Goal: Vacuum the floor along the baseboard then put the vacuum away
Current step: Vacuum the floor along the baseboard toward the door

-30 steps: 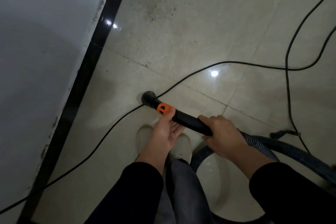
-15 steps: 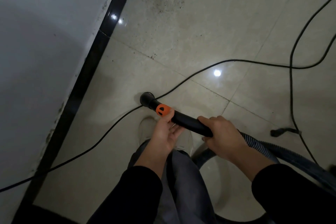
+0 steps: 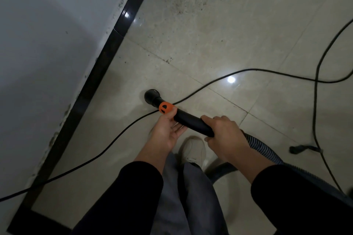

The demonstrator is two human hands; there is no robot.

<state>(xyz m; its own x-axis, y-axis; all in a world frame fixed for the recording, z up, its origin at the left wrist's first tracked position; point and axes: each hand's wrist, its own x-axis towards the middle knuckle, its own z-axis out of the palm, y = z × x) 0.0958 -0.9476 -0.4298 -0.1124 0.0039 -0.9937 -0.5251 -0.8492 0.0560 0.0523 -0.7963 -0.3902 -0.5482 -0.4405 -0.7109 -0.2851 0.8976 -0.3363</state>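
Nozzle point(image 3: 151, 96): round black mouth low over the floor point(image 3: 238, 30), at about 10 o'clock from both hands; whether it touches the tile cannot be told.
Tube point(image 3: 193, 122): long axis runs from 10 o'clock at the nozzle to 4 o'clock, where it joins the ribbed hose point(image 3: 261, 149); an orange collar point(image 3: 165, 108) sits just behind the nozzle.
Right hand point(image 3: 224, 135): fingers wrapped round the rear end of the tube, grasping it from above.
Left hand point(image 3: 168, 129): palm up and fingers relaxed beneath the tube, thumb touching the orange collar; it steadies rather than clasps, and it is the hand nearer the nozzle.
Baseboard point(image 3: 107, 59): black strip under the wall point(image 3: 47, 44), running from 1 o'clock down to 7 o'clock; it lies at 9 o'clock from the nozzle, near but apart.
Dirt point(image 3: 188, 0): dark specks on the tile at 12 to 1 o'clock from the nozzle, well apart from it and close to the baseboard.
Cord point(image 3: 210, 84): black line that passes under the tube just behind the collar, then trails toward 8 o'clock.
Coming move, as a judgement: the nozzle likely needs to swing toward 9 o'clock to meet the baseboard, then travel along it toward 1 o'clock to reach the specks.
Risk, as a judgement: the cord beneath the tube could be dragged or sucked in.
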